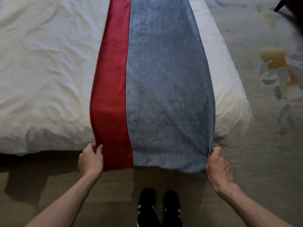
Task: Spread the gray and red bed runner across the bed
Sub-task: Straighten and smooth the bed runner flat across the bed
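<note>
Bed runner (155,79): a long strip of cloth laid over the bed, its long axis running straight away from the person, from the near edge of the bed to the top of the view.
Runner colours: a narrow red band along the left side, a wider gray band on the right, both running the whole visible length.
Runner near end: hangs over the near edge of the bed toward the floor, lower hem roughly level, small creases fanning from each held corner.
Bed (41,71): covered in a wrinkled white duvet that shows on both sides of the runner, wide on the left, a narrow strip on the right.
Left hand (90,158): fingers and thumb curled around the red edge of the runner near its lower left corner, gripping it.
Right hand (218,167): fingertips pinching the gray edge near the lower right corner, the cloth bunched at the pinch.
Shoes (159,205): a pair of black shoes with white stripes, on the floor below the runner's hanging end, between the two forearms.
Carpet (270,71): pale with a floral pattern, to the right of the bed.
</note>
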